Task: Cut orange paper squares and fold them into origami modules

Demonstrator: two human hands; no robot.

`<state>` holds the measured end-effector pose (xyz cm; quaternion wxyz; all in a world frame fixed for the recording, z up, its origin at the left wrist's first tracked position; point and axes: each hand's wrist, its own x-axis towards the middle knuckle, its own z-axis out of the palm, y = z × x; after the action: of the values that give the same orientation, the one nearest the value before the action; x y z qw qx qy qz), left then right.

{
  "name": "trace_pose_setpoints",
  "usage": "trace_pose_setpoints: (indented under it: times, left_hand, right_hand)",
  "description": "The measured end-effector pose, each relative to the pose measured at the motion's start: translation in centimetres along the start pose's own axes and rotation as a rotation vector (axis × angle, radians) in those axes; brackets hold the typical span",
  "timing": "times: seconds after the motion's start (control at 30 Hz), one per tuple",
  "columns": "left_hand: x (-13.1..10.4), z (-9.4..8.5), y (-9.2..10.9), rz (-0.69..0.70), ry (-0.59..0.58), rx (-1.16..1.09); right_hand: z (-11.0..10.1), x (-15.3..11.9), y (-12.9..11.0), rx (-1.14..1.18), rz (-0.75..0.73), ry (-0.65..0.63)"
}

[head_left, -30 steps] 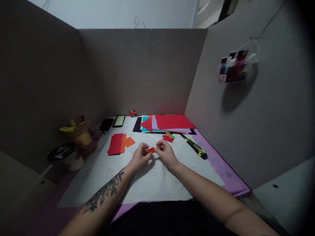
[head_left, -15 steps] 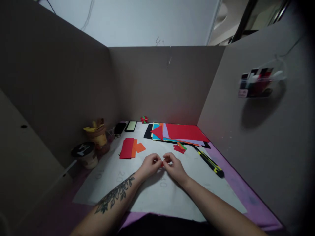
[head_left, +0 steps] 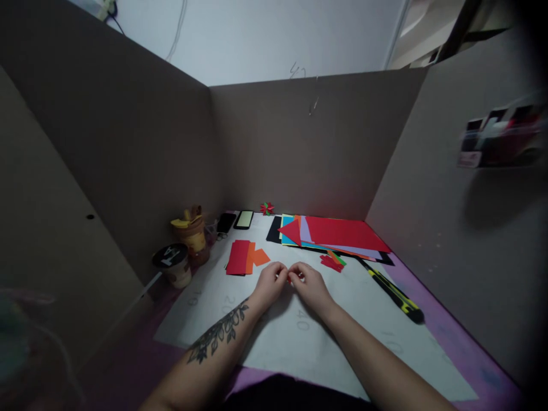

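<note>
My left hand (head_left: 273,281) and my right hand (head_left: 309,285) meet over the white sheet (head_left: 274,348), fingertips pinched together. Between them shows a small red piece of paper (head_left: 291,278), mostly hidden by the fingers; both hands seem closed on it. Left of my left hand lie red paper rectangles (head_left: 238,257) with orange pieces (head_left: 261,257). Small red strips (head_left: 331,263) and green and orange ones (head_left: 337,257) lie beyond my right hand. A red and green folded paper star (head_left: 266,208) sits near the back panel.
Coloured sheets (head_left: 346,231) are stacked at the back right, with a black and yellow cutter (head_left: 396,294) nearer. At left stand a lidded cup (head_left: 177,268) and a pot (head_left: 192,234); two phones (head_left: 244,220) lie behind. Panels (head_left: 299,142) enclose the table.
The whole view has swung left, so things appear farther right. My hands stay together at the small red piece, their fingers slightly shifted.
</note>
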<state>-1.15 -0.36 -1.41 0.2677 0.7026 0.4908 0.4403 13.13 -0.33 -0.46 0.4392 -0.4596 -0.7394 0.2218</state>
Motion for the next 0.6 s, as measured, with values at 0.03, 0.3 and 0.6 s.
trace_pose_setpoints:
  times: [0.03,0.3,0.6]
  left_hand:
    - [0.0,0.0,0.0,0.001,-0.010,0.004]
    - [-0.1,0.1,0.1,0.038,-0.105,0.030]
    - [-0.3,0.0,0.2,0.070,-0.119,0.145]
  right_hand:
    - [0.1,-0.2,0.2,0.024,0.016,-0.001]
    - [-0.2,-0.8,1.8,0.022,0.054,-0.066]
    - [0.0,-0.9,2.1,-0.060,-0.001,-0.079]
